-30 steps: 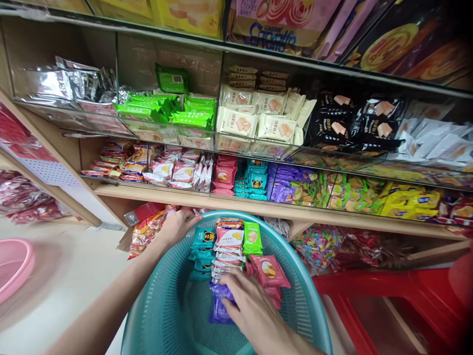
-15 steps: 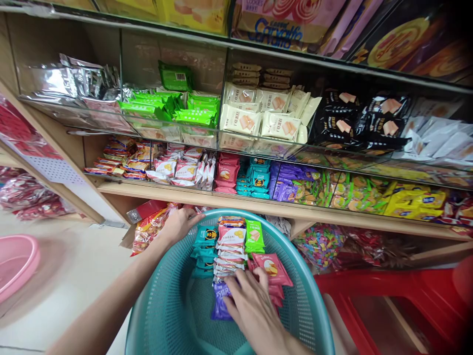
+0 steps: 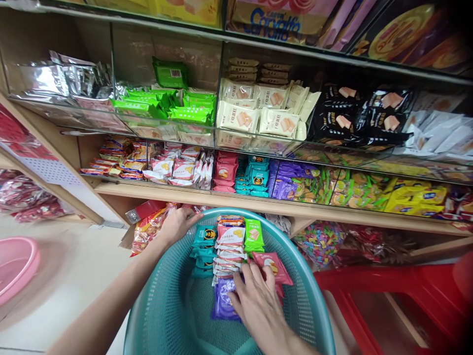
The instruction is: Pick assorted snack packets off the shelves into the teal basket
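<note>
I see my left hand (image 3: 179, 224) closed on the far rim of the basket (image 3: 162, 315). My right hand (image 3: 258, 305) lies open inside the basket, with its fingers spread flat over the purple pack (image 3: 222, 301) and touching the red pack (image 3: 275, 266). Beyond them in the basket lie teal packs (image 3: 203, 241), a pink-and-white stack (image 3: 229, 242) and a green pack (image 3: 253, 235).

Just past the basket's far rim runs the shelf (image 3: 258, 206), crowded with snack rows. A pink basin (image 3: 15, 264) sits left of the basket, a red crate (image 3: 388, 310) right of it, and a candy bag (image 3: 320, 241) lies beyond its right rim.

High above the basket a box (image 3: 275, 22) shows blue lettering that begins "Car"; the rest I cannot read. The print on the packs is too small for me to read.
</note>
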The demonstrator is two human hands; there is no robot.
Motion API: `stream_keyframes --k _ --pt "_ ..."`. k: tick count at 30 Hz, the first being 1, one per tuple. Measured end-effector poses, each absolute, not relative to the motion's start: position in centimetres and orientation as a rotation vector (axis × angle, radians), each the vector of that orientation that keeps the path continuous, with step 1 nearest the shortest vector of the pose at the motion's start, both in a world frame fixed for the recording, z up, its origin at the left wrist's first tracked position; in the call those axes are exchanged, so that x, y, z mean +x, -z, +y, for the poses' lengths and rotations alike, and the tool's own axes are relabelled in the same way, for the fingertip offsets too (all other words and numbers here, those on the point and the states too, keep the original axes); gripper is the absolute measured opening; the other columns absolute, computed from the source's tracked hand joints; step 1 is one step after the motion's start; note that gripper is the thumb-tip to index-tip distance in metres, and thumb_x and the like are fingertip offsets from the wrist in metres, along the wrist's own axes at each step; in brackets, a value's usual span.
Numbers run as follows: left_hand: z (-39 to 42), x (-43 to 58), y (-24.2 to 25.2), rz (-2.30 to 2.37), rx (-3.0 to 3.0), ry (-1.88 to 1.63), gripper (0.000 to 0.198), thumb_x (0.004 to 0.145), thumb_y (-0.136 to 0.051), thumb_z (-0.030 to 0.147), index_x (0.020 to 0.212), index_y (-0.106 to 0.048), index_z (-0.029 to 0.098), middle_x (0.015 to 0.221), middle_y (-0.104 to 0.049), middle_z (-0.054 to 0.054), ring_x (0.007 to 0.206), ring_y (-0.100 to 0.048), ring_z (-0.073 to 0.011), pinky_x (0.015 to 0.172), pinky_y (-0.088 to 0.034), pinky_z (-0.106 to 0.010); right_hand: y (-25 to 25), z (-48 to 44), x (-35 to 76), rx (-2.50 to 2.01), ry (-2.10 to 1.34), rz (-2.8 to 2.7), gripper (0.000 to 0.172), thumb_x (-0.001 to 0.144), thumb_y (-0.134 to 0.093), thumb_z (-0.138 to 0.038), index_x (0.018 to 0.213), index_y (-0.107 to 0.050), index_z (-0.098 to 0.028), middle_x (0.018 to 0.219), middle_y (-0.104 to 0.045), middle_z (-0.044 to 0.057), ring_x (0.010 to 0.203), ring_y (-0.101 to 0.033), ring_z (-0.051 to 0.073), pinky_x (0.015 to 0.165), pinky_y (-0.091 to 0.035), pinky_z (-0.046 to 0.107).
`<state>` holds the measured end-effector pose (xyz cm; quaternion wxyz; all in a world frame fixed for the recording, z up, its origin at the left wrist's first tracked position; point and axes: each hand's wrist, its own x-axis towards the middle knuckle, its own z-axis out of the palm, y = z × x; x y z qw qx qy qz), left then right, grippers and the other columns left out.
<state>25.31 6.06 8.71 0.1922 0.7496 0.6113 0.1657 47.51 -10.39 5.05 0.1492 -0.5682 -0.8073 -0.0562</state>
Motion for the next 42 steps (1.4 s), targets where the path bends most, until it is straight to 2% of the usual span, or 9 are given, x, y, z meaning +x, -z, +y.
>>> stream_keyframes --k 5,10,14,18,22,28,33,38,42 --pt "6.0 25.4 -8.8 1.718 2.096 -0.462 0.048 0.082 -0.040 0.061 0.056 -0.049 0.022 0.052 -0.053 0.000 0.053 -0.049 -0.0143 0.053 -0.029 -0.024 -5.9 -10.3 47.6 -1.608 0.158 -2.403 0.029 0.079 -0.065 -0.034 0.104 -0.062 -0.019 0.107 -0.065 0.011 0.101 -0.056 0.030 0.091 -0.038 0.052" --pt "6.2 25.4 -8.6 1.695 2.111 -0.478 0.047 0.082 -0.040 0.059 0.054 -0.044 0.022 0.051 -0.047 0.002 0.053 -0.045 -0.0131 0.053 -0.028 -0.023 -7.0 -9.7 47.0 -1.414 0.040 -2.606 0.060 0.065 -0.077 -0.046 0.112 -0.059 -0.014 0.111 -0.063 0.012 0.099 -0.056 0.029 0.091 -0.043 0.050" --pt "6.2 25.3 -8.5 1.679 2.123 -0.486 0.046 0.084 -0.039 0.057 0.054 -0.043 0.022 0.050 -0.042 0.003 0.051 -0.041 -0.0119 0.052 -0.026 -0.023 -7.4 -9.4 46.6 -1.452 0.025 -2.680 0.046 0.068 -0.076 -0.031 0.107 -0.060 -0.012 0.103 -0.065 0.012 0.094 -0.059 0.028 0.082 -0.049 0.046" --pt "6.1 25.2 -8.5 1.672 2.128 -0.487 0.046 0.084 -0.039 0.057 0.054 -0.043 0.022 0.050 -0.042 0.004 0.051 -0.042 -0.0119 0.051 -0.026 -0.023 -7.2 -9.9 46.7 -1.425 0.025 -2.668 0.051 0.064 -0.079 -0.033 0.108 -0.058 -0.017 0.105 -0.064 0.011 0.094 -0.059 0.029 0.081 -0.049 0.047" --pt "6.1 25.1 -8.6 1.677 2.129 -0.483 0.047 0.084 -0.039 0.057 0.053 -0.043 0.022 0.049 -0.042 0.004 0.051 -0.043 -0.0125 0.052 -0.027 -0.023 -6.1 -10.3 46.8 -1.452 0.187 -2.618 0.032 0.073 -0.070 -0.024 0.102 -0.058 -0.020 0.097 -0.065 0.008 0.086 -0.062 0.026 0.078 -0.051 0.042" --pt "6.2 25.1 -8.9 1.679 2.129 -0.465 0.046 0.084 -0.037 0.059 0.056 -0.047 0.022 0.050 -0.046 0.003 0.053 -0.047 -0.0149 0.053 -0.029 -0.023 -4.6 -10.6 46.7 -1.345 0.435 -2.564 0.025 0.081 -0.062 -0.027 0.104 -0.057 -0.019 0.091 -0.066 0.006 0.076 -0.062 0.021 0.080 -0.050 0.041" --pt "6.4 25.1 -8.6 1.692 2.126 -0.434 0.046 0.084 -0.038 0.059 0.057 -0.047 0.022 0.052 -0.048 0.002 0.053 -0.049 -0.0149 0.053 -0.030 -0.023 -9.1 -9.2 47.8 -1.273 0.198 -2.568 0.063 0.078 -0.059 -0.057 0.125 -0.047 -0.018 0.117 -0.060 0.013 0.094 -0.059 0.028 0.086 -0.046 0.048" --pt "6.4 25.0 -8.5 1.704 2.122 -0.408 0.047 0.084 -0.037 0.058 0.056 -0.046 0.022 0.051 -0.048 0.003 0.052 -0.049 -0.0139 0.053 -0.030 -0.023 -15.5 -1.7 54.5 -1.543 0.167 -2.376 0.037 0.093 -0.044 -0.035 0.125 -0.048 -0.019 0.124 -0.055 0.011 0.108 -0.051 0.027 0.089 -0.041 0.044" --pt "6.4 25.0 -8.6 1.714 2.125 -0.414 0.047 0.085 -0.036 0.058 0.054 -0.042 0.022 0.050 -0.044 0.004 0.050 -0.045 -0.0131 0.053 -0.029 -0.022 -15.7 4.9 61.9 -1.735 0.334 -2.216 0.035 0.091 -0.045 -0.028 0.123 -0.050 -0.016 0.124 -0.053 0.014 0.108 -0.049 0.029 0.084 -0.039 0.042"
